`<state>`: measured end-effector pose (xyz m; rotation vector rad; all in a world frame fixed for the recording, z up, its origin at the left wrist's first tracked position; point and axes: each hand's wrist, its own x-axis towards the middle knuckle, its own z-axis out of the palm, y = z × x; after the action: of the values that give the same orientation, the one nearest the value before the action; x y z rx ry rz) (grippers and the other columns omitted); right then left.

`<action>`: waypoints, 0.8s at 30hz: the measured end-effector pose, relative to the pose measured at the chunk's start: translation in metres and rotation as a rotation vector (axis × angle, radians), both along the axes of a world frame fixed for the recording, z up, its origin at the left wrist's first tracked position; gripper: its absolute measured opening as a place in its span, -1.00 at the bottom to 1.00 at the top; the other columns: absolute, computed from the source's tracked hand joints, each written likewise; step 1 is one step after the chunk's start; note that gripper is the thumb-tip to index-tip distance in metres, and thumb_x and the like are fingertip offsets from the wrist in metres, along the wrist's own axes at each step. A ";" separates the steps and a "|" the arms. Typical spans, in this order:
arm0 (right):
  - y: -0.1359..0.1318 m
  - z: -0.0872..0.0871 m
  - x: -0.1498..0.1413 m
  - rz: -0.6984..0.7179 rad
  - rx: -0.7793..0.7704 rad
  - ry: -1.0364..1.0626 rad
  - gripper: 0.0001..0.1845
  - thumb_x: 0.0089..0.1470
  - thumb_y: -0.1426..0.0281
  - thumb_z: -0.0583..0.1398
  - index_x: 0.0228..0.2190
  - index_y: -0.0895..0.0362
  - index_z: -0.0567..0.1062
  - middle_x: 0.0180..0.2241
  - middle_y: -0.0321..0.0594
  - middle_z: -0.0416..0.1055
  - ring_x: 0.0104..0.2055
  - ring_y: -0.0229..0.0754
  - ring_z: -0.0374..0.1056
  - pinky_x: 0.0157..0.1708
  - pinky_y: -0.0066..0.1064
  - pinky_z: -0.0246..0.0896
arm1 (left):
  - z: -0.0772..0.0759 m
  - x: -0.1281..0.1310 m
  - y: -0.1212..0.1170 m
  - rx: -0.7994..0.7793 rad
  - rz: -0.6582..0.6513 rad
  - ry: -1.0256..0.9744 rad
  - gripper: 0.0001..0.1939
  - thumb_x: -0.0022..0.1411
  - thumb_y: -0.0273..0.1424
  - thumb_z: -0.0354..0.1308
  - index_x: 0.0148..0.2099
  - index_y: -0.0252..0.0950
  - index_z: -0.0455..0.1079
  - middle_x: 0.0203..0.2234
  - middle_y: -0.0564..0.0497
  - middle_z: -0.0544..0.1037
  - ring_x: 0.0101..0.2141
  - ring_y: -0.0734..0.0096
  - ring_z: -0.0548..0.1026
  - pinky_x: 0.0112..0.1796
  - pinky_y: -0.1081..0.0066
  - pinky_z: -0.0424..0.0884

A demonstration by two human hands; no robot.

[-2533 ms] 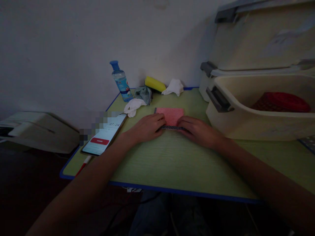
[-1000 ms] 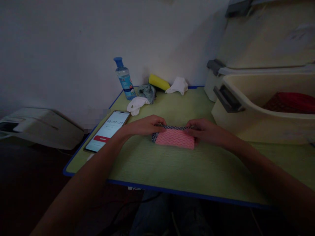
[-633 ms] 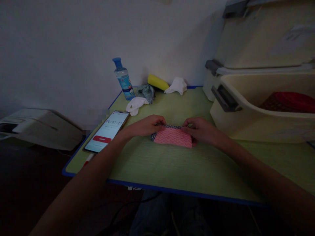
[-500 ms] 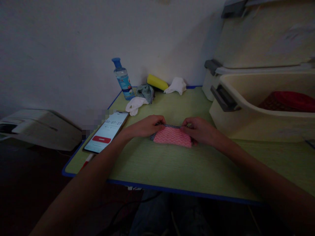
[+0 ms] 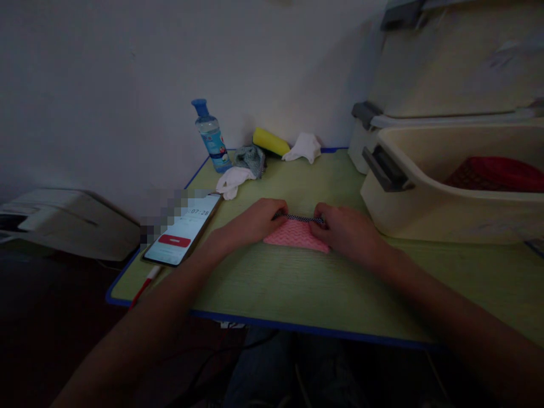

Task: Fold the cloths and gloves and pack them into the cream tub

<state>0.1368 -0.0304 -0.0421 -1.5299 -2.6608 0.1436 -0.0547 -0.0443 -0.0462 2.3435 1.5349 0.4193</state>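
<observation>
A folded pink cloth (image 5: 295,234) with a dark checkered edge lies on the green table (image 5: 297,283). My left hand (image 5: 255,222) rests on the cloth's left end, fingers curled and pinching the far checkered edge. At the right end my right hand (image 5: 344,229) pinches the same edge. Both hands press the cloth down against the table.
A phone (image 5: 182,229) with a lit timer lies at the left edge, a red cable below it. At the back stand a water bottle (image 5: 210,136), a yellow sponge (image 5: 270,141) and crumpled cloths (image 5: 232,180). A cream bin (image 5: 446,187) holding something red (image 5: 497,173) fills the right.
The pink cloth was flipped toward me so its checkered edge is now on the far side. My hands have since closed in over its two ends and flattened it.
</observation>
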 end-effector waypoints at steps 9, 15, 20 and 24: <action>0.004 -0.005 0.003 0.183 0.104 0.045 -0.86 0.08 0.39 0.09 -0.47 0.17 0.36 -0.37 -0.15 0.37 -0.39 -0.22 0.30 -0.49 -0.44 0.07 | -0.003 0.000 -0.001 0.064 0.010 0.055 -0.86 0.17 -0.43 0.00 -0.31 -0.36 0.38 -0.39 -0.06 0.48 -0.33 0.32 0.42 -0.27 0.33 0.32; 0.005 -0.007 0.005 0.189 0.033 0.136 -0.90 0.08 0.44 0.08 -0.46 0.15 0.31 -0.45 -0.21 0.34 -0.42 -0.24 0.26 -0.45 -0.44 0.07 | 0.002 0.000 -0.004 -0.007 0.055 0.047 -0.85 0.19 -0.41 -0.01 -0.30 -0.36 0.36 -0.39 -0.06 0.48 -0.35 0.32 0.42 -0.31 0.34 0.31; 0.001 -0.003 0.003 0.153 0.020 0.094 -0.90 0.12 0.44 0.04 -0.43 0.16 0.31 -0.43 -0.18 0.37 -0.44 -0.23 0.27 -0.48 -0.43 0.03 | 0.004 0.006 -0.006 0.007 0.101 0.060 -0.86 0.20 -0.43 -0.01 -0.30 -0.37 0.34 -0.42 -0.06 0.48 -0.38 0.33 0.42 -0.34 0.35 0.30; 0.000 -0.004 0.001 0.152 0.050 0.044 -0.87 0.14 0.45 0.01 -0.29 0.18 0.34 -0.33 -0.13 0.39 -0.36 -0.19 0.31 -0.46 -0.42 0.06 | 0.004 0.011 -0.007 0.027 0.093 0.147 -0.85 0.22 -0.45 -0.04 -0.28 -0.37 0.34 -0.39 -0.07 0.47 -0.34 0.30 0.43 -0.30 0.34 0.31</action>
<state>0.1378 -0.0307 -0.0457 -1.2947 -2.7232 0.1167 -0.0441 -0.0509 -0.0419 2.3772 1.7205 0.2964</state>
